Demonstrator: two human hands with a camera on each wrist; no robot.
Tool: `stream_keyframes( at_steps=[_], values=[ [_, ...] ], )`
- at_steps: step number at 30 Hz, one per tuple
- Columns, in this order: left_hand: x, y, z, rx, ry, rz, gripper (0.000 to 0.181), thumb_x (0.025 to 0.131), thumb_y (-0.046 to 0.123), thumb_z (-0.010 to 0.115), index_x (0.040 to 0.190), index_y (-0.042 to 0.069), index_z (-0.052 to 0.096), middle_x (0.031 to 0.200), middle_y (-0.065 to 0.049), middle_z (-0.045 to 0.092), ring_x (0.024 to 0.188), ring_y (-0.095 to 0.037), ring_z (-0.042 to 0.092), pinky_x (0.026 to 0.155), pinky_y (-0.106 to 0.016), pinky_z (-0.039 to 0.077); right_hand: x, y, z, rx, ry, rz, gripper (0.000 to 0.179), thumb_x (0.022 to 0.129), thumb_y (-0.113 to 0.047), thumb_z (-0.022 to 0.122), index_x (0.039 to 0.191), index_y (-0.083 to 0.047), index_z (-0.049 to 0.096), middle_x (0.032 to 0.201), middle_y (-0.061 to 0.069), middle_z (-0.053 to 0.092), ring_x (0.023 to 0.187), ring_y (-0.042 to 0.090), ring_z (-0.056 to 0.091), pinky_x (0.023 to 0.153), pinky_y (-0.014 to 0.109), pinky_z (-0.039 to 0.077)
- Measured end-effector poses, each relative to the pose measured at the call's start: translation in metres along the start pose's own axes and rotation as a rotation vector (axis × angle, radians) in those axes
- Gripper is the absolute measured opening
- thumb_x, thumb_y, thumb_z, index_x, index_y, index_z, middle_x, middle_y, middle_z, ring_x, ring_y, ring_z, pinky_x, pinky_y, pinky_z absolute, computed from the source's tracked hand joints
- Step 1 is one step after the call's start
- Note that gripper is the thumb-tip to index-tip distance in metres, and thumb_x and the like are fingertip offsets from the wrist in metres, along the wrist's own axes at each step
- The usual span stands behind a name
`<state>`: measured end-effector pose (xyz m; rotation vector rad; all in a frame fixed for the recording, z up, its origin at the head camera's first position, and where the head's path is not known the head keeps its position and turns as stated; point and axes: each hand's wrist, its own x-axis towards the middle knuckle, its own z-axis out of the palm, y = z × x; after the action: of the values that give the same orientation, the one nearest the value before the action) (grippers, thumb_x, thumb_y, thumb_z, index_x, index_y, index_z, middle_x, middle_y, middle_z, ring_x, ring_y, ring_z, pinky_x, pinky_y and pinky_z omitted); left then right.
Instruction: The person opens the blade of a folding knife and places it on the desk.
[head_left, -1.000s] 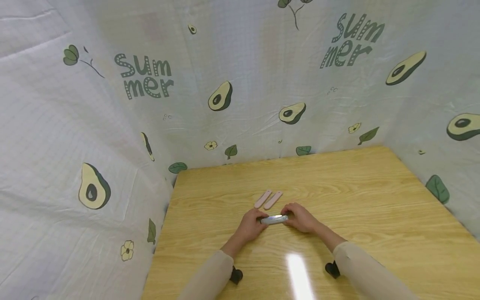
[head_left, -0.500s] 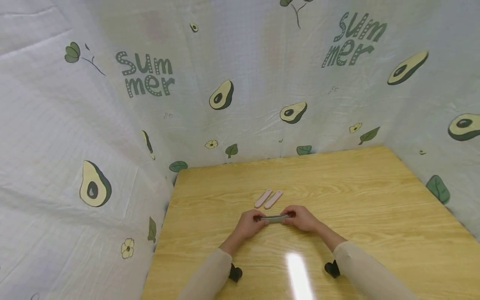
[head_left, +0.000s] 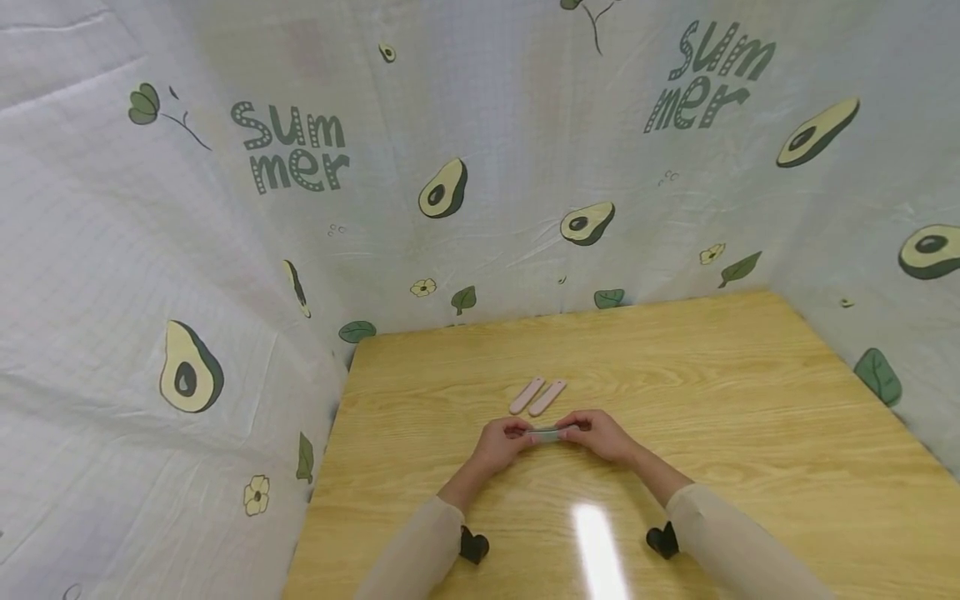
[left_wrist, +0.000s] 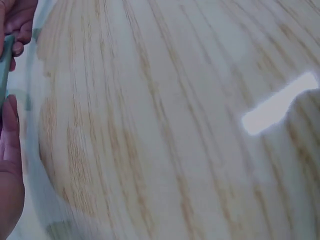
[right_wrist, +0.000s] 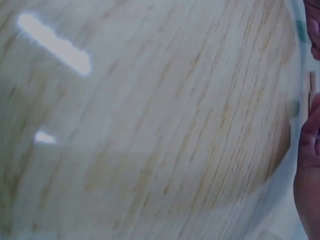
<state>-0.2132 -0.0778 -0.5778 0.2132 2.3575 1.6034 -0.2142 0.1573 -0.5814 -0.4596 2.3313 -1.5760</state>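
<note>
Both my hands hold a slim, pale green, elongated piece (head_left: 545, 435) between them, just above the wooden table. My left hand (head_left: 499, 443) pinches its left end, and my right hand (head_left: 600, 436) pinches its right end. Fingers and thumbs cover both ends, so its exact kind cannot be told. In the left wrist view the green piece (left_wrist: 5, 65) shows at the left edge between finger and thumb. Just beyond the hands lie two pink, flat, slender pieces (head_left: 527, 396), side by side and slanted, each with a small hole near its far end.
The wooden table (head_left: 675, 375) carries a bright light reflection (head_left: 597, 542) near its front. A white cloth printed with avocados (head_left: 495, 125) hangs behind the table and at both sides. Black wrist mounts (head_left: 474, 546) sit under the sleeves.
The held piece has turned: its shiny top surface has gone from sight and a matt pale green side faces me. My hands have drawn slightly closer together on it. The pink pieces stay put.
</note>
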Motion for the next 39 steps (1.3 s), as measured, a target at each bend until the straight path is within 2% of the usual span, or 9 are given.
stream_keyframes(
  at_steps=[6, 11, 15, 19, 24, 28, 31, 35, 39],
  values=[
    [0.001, -0.001, 0.0, -0.107, -0.015, -0.038, 0.022, 0.083, 0.012, 0.077, 0.1, -0.001, 0.071, 0.087, -0.008, 0.073, 0.071, -0.003, 0.059, 0.063, -0.014, 0.051, 0.0, 0.001, 0.0, 0.136, -0.05, 0.017, 0.028, 0.091, -0.017, 0.068, 0.108, 0.005, 0.068, 0.099, 0.024, 0.071, 0.08, 0.011, 0.066, 0.068, 0.021, 0.057],
    [0.001, -0.002, 0.001, -0.122, -0.033, -0.047, 0.022, 0.083, 0.012, 0.076, 0.1, -0.002, 0.071, 0.088, -0.011, 0.074, 0.071, -0.002, 0.061, 0.062, -0.015, 0.052, -0.001, 0.0, 0.0, 0.18, -0.056, 0.02, 0.031, 0.09, -0.017, 0.069, 0.11, 0.007, 0.067, 0.099, 0.025, 0.071, 0.08, 0.008, 0.065, 0.071, 0.02, 0.057],
    [0.001, -0.003, 0.002, -0.118, -0.027, -0.029, 0.022, 0.083, 0.011, 0.076, 0.1, -0.002, 0.071, 0.089, -0.011, 0.074, 0.07, -0.002, 0.059, 0.061, -0.014, 0.05, -0.001, 0.0, 0.0, 0.201, -0.06, 0.025, 0.031, 0.09, -0.017, 0.069, 0.11, 0.007, 0.066, 0.099, 0.022, 0.072, 0.081, 0.008, 0.066, 0.073, 0.02, 0.058],
    [0.001, -0.004, 0.004, -0.128, -0.019, -0.029, 0.021, 0.083, 0.01, 0.076, 0.1, -0.002, 0.072, 0.088, -0.011, 0.074, 0.07, -0.003, 0.059, 0.062, -0.016, 0.051, 0.0, -0.001, 0.002, 0.181, -0.04, 0.019, 0.029, 0.091, -0.018, 0.068, 0.108, 0.006, 0.067, 0.097, 0.015, 0.073, 0.083, 0.009, 0.066, 0.072, 0.02, 0.057],
    [-0.001, -0.001, 0.008, -0.174, -0.082, -0.081, 0.02, 0.085, 0.008, 0.074, 0.103, -0.002, 0.072, 0.088, -0.012, 0.075, 0.078, -0.01, 0.069, 0.071, -0.025, 0.061, 0.004, -0.007, 0.008, 0.08, -0.027, 0.009, 0.024, 0.091, -0.024, 0.068, 0.102, -0.003, 0.072, 0.099, 0.008, 0.073, 0.085, 0.007, 0.064, 0.073, 0.018, 0.052],
    [-0.002, -0.002, 0.012, -0.284, -0.108, -0.105, 0.019, 0.085, 0.001, 0.071, 0.103, -0.006, 0.07, 0.09, -0.016, 0.074, 0.084, -0.017, 0.073, 0.078, -0.03, 0.061, 0.004, -0.015, 0.012, 0.035, -0.027, 0.009, 0.021, 0.091, -0.025, 0.067, 0.098, -0.005, 0.074, 0.1, 0.01, 0.072, 0.086, 0.007, 0.063, 0.074, 0.018, 0.05],
    [-0.002, -0.003, 0.013, -0.333, -0.102, -0.124, 0.018, 0.086, -0.001, 0.07, 0.102, -0.007, 0.069, 0.084, -0.013, 0.074, 0.083, -0.017, 0.073, 0.079, -0.03, 0.061, 0.003, -0.017, 0.012, 0.014, -0.026, 0.002, 0.019, 0.092, -0.024, 0.066, 0.096, -0.006, 0.074, 0.098, 0.01, 0.073, 0.084, 0.007, 0.062, 0.072, 0.017, 0.049],
    [-0.004, -0.003, 0.013, -0.299, -0.096, -0.142, 0.017, 0.085, 0.002, 0.071, 0.101, -0.004, 0.07, 0.077, -0.004, 0.072, 0.08, -0.014, 0.072, 0.076, -0.027, 0.061, 0.0, -0.025, 0.014, -0.016, -0.029, -0.018, 0.017, 0.095, -0.016, 0.062, 0.094, -0.003, 0.072, 0.097, 0.013, 0.072, 0.083, 0.009, 0.06, 0.07, 0.016, 0.047],
    [-0.004, -0.003, 0.012, -0.313, -0.109, -0.144, 0.018, 0.085, 0.002, 0.071, 0.102, -0.006, 0.07, 0.084, -0.012, 0.074, 0.083, -0.018, 0.073, 0.077, -0.028, 0.061, 0.003, -0.019, 0.016, -0.022, -0.039, -0.02, 0.016, 0.096, -0.015, 0.06, 0.094, -0.003, 0.071, 0.096, 0.012, 0.071, 0.082, 0.007, 0.06, 0.071, 0.016, 0.047]
  ],
)
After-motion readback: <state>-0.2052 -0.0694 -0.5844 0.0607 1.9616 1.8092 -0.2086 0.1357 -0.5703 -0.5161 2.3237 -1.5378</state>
